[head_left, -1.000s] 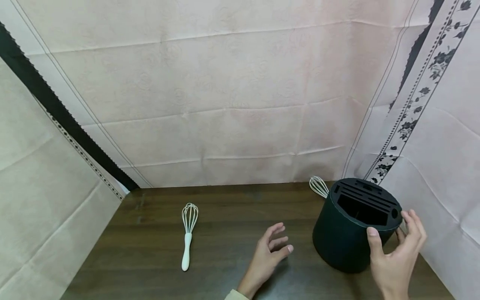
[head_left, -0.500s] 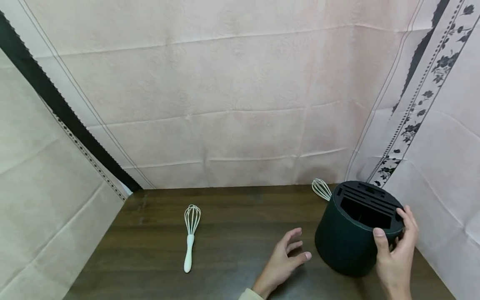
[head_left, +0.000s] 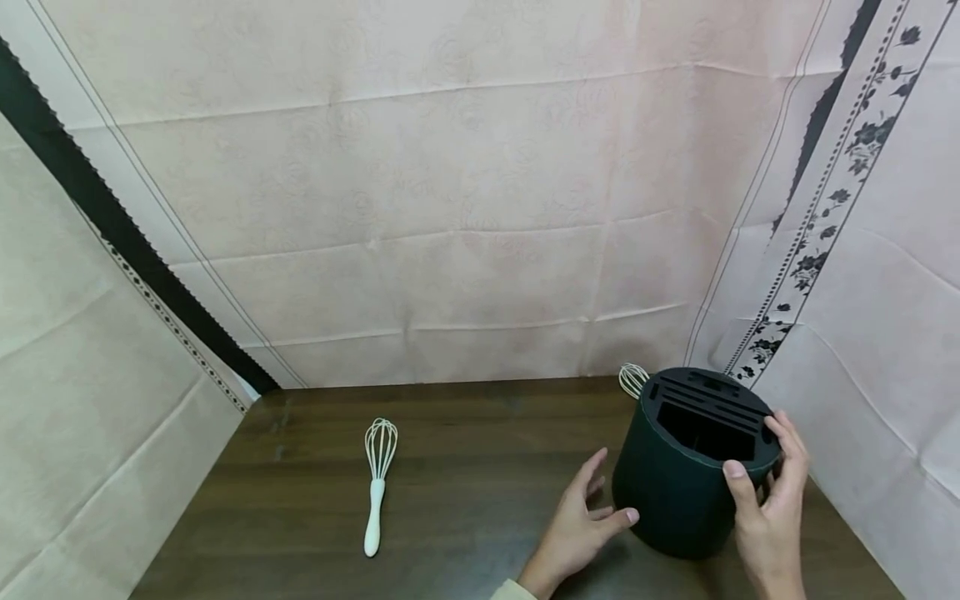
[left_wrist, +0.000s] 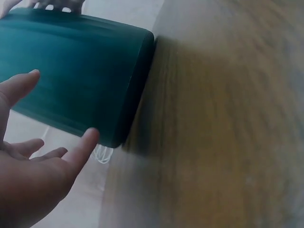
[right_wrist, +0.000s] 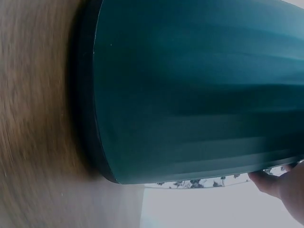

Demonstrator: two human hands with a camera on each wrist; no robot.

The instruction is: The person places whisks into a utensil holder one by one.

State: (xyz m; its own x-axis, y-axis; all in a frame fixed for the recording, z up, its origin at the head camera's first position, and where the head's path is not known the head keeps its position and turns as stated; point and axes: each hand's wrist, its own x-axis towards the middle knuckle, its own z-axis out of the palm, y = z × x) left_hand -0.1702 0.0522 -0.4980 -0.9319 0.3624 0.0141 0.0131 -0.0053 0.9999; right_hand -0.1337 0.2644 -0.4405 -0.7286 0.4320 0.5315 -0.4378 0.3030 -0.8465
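Observation:
A dark green round knife block (head_left: 686, 492) with a black slotted top stands at the right of the table in the head view. My right hand (head_left: 772, 508) grips its right side near the rim, thumb in front and fingers around the far side. My left hand (head_left: 581, 533) is at its lower left, fingers extended and thumb apart. In the left wrist view the left hand (left_wrist: 42, 175) is beside the green wall; whether it touches cannot be told. The right wrist view shows the block's side (right_wrist: 199, 95) and a few right-hand fingers (right_wrist: 268, 183).
A white whisk (head_left: 377, 487) lies on the brown wooden table (head_left: 480, 500), left of the middle. Behind the block a second whisk (head_left: 633, 379) is partly hidden, with only its wires showing. Pale cloth walls (head_left: 450, 208) enclose the back and both sides.
My left hand has moved right, up to the knife block. The block has shifted slightly left with my right hand on it, and covers more of the whisk behind.

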